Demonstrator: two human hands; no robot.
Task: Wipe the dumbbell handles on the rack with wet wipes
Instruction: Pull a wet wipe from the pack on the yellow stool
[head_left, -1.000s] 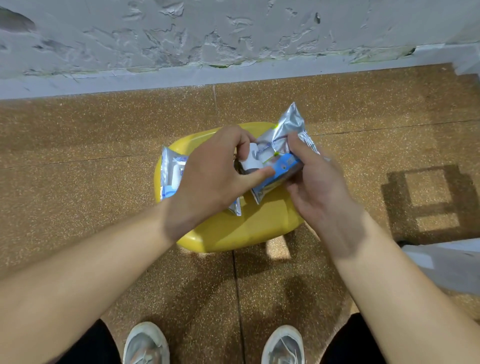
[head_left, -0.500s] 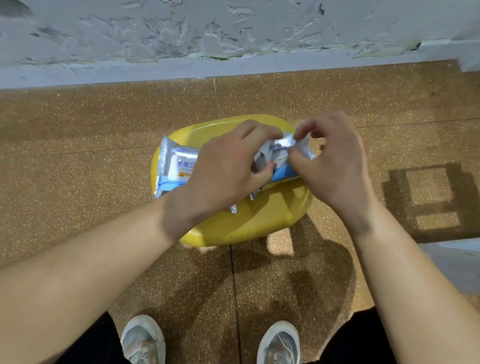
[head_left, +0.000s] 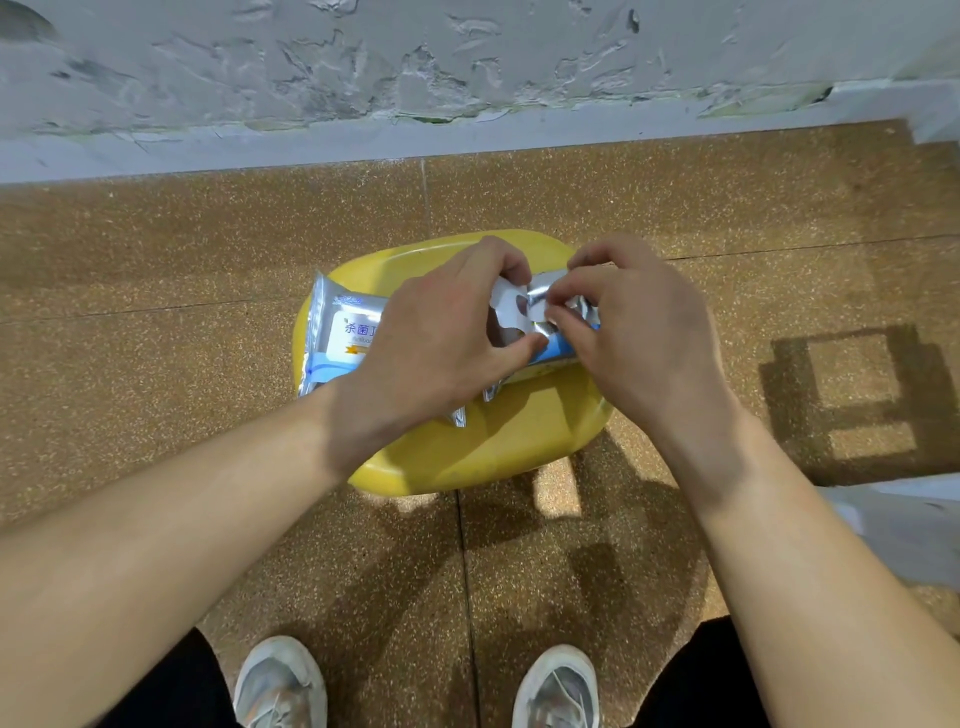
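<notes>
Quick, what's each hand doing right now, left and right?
Left hand: grips the wet wipe pack, which lies on the yellow stool.
Right hand: pinches the same pack's silver top near its opening.

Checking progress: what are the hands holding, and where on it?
The wet wipes pack: left hand grips its middle, right hand pinches the foil at its right end.

Looking straight down: a wet wipes pack (head_left: 343, 332), blue and white with Chinese print, lies across a yellow plastic stool (head_left: 498, 441). The left hand (head_left: 431, 343) grips its middle, thumb on the near edge, and the right hand (head_left: 639, 332) pinches the silvery foil at the pack's right end. Speckled brown floor (head_left: 156, 364) all around, peeling grey wall (head_left: 363, 62) up top, two grey sneakers (head_left: 280, 680) at the bottom.
</notes>
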